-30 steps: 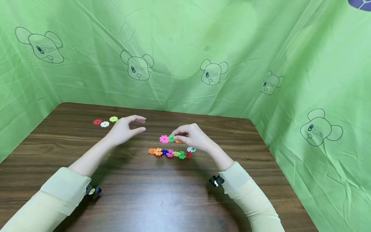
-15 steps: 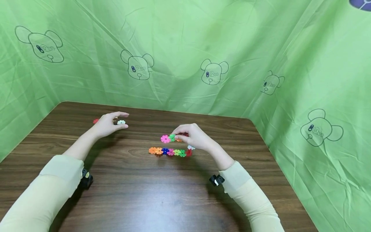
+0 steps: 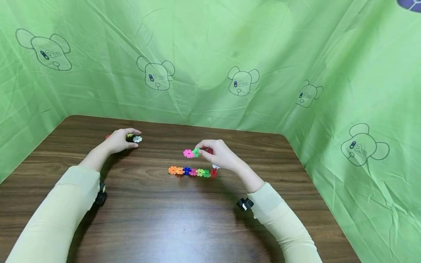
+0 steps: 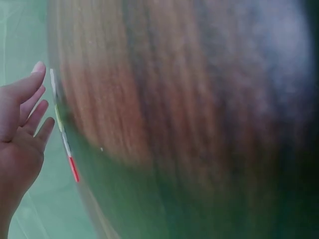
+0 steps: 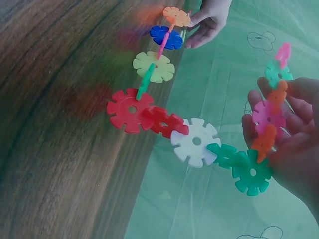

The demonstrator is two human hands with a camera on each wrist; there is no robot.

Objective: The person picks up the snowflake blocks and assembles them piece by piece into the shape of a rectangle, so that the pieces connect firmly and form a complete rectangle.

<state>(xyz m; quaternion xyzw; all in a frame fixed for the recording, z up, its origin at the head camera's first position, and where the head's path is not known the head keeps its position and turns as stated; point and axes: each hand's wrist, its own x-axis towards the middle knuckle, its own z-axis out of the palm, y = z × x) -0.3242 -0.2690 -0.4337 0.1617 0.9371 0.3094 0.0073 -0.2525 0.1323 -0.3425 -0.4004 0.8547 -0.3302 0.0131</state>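
Note:
My right hand (image 3: 218, 155) grips a long bent chain of interlocked plastic snowflake discs, fingers curled round its upper run. Past the fingertips stick out a pink disc (image 3: 188, 153) and a green disc (image 3: 196, 152). A white disc (image 5: 196, 142) and a red disc (image 5: 130, 110) form the bend; the lower run ends at an orange disc (image 3: 172, 170). My left hand (image 3: 117, 141) is by the loose discs at the far left, fingers apart from the thumb. Between them show a white disc (image 3: 137, 139) and a yellow disc (image 3: 129, 135); a red disc (image 3: 107, 137) is partly hidden behind the hand.
The brown wooden table (image 3: 158, 219) has its far edge just beyond the loose discs. A green curtain (image 3: 204, 44) with printed bear heads surrounds it at the back and sides. A small black camera (image 3: 245, 204) sits at my right cuff.
My left hand has moved left, from near the table's middle to the loose discs. My right hand stays in place; the chain's pink end has risen slightly.

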